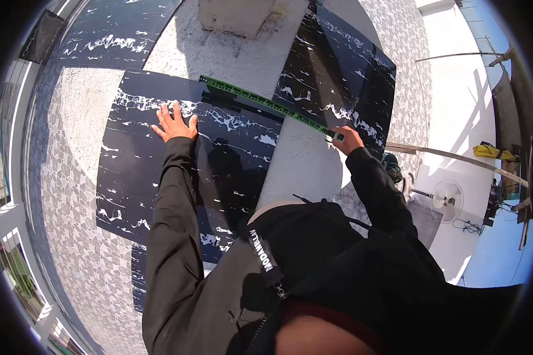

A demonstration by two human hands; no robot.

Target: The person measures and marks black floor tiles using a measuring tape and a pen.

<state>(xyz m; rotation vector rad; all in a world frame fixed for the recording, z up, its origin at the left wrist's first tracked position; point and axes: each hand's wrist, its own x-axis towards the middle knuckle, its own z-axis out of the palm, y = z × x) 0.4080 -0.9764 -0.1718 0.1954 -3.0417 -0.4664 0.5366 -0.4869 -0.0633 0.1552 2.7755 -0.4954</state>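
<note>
Pressed flat with fingers spread, my left hand [176, 123] rests on a dark blue panel [130, 142] with white marble-like streaks. My right hand [348, 141] is closed around the lower right end of a long green level or ruler [266, 104]. That tool runs diagonally from the panel's upper edge, over the pale gap, to my right hand. Beyond the gap lies another dark streaked panel [320, 65], its left edge near the green tool. The tool's far end touches nothing but the first panel's top area.
A third streaked panel [118, 29] lies at the upper left. A pale block [237, 15] stands at the top. Stone-patterned flooring [83, 207] runs along the left. A fan [447, 198] and a pole [456, 157] are at the right.
</note>
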